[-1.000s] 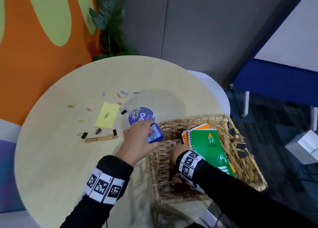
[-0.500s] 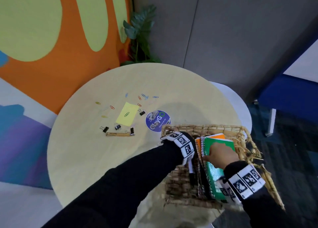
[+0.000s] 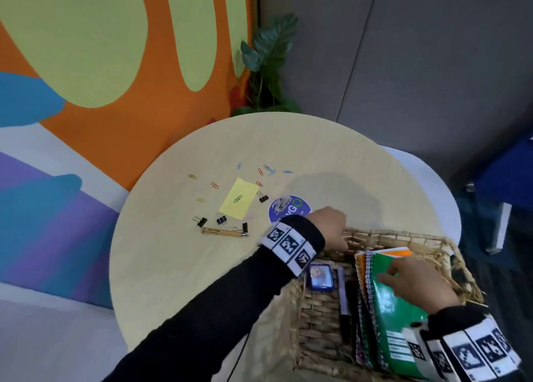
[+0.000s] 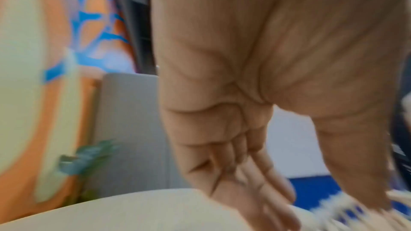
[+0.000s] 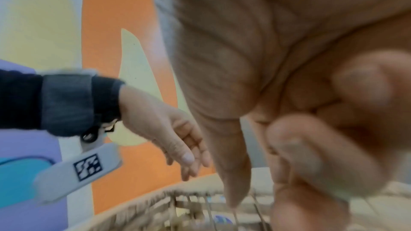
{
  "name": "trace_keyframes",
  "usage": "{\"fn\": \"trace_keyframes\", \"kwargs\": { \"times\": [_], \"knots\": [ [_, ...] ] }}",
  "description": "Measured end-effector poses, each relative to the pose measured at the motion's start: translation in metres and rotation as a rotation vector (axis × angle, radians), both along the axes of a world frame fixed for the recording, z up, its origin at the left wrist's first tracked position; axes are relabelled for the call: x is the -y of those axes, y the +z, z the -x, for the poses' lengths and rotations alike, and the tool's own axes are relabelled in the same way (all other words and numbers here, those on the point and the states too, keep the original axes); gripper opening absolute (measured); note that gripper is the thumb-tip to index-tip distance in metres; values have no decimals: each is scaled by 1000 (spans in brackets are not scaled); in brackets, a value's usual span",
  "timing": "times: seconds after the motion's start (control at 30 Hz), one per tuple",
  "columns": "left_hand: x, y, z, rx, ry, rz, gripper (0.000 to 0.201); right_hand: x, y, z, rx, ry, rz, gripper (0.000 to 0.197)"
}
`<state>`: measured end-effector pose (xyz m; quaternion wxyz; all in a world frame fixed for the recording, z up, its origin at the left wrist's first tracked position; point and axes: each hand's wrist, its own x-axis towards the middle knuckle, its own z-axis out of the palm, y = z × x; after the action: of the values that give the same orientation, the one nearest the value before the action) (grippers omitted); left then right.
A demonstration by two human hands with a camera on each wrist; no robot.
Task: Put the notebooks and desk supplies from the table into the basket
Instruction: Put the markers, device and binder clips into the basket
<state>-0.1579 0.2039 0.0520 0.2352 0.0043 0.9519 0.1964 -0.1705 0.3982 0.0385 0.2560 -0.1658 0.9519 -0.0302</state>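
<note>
A wicker basket point(image 3: 403, 234) sits at the table's near right edge. Inside stand a green spiral notebook point(image 3: 395, 309) and an orange one point(image 3: 399, 252) on edge, beside a dark marker point(image 3: 343, 298) and a small blue item point(image 3: 318, 276). My left hand point(image 3: 331, 226) hovers over the basket's far left corner, fingers straight and holding nothing point(image 5: 184, 161). My right hand point(image 3: 415, 283) rests its fingers on the green notebook's cover. On the table lie a yellow sticky note point(image 3: 239, 198), a wooden pen point(image 3: 225, 232), several binder clips point(image 3: 220, 219), several paper clips point(image 3: 269, 169) and a round purple disc point(image 3: 290, 208).
The round pale table point(image 3: 173, 280) stands against an orange and green wall, with a potted plant point(image 3: 268, 64) behind it. A blue bench point(image 3: 507, 180) stands to the right. The loose supplies lie left of the basket, within arm's reach.
The left hand carried the blue item into the basket, let it go and rose to the far left rim. The right hand shifted onto the green notebook and stays there.
</note>
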Motion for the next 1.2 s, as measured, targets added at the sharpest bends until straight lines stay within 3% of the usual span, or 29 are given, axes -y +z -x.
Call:
{"fn": "trace_keyframes", "kwargs": {
  "times": [0.1, 0.2, 0.33, 0.5, 0.67, 0.83, 1.0, 1.1, 1.2],
  "knots": [
    [76, -9, -23, -223, 307, -153, 21, 24, 26, 9, -56, 41, 193, 24],
    [141, -49, -55, -210, 488, 10, 20, 63, 53, 16, -86, 78, 334, 18],
    [185, -101, -91, -59, 426, 209, 24, 129, 63, 27, -70, 146, 411, 14],
    [190, -134, -109, -153, 395, 297, 25, 217, 44, 26, -1, 310, 365, 18],
    [185, -134, -122, -141, 376, 337, 35, 308, -5, 12, 72, 538, 203, 23],
    [163, -113, -156, -164, 522, 222, 33, 372, -54, -8, 147, 657, 26, 35],
    [161, -105, -186, -133, 714, 26, 8, 386, -112, -22, 118, 814, -177, 55],
    [166, -103, -196, -141, 751, -42, 7, 386, -128, -18, 134, 795, -173, 46],
    [169, -99, -193, -168, 782, -78, 4, 376, -89, -11, 128, 699, -75, 17]
  ]
}}
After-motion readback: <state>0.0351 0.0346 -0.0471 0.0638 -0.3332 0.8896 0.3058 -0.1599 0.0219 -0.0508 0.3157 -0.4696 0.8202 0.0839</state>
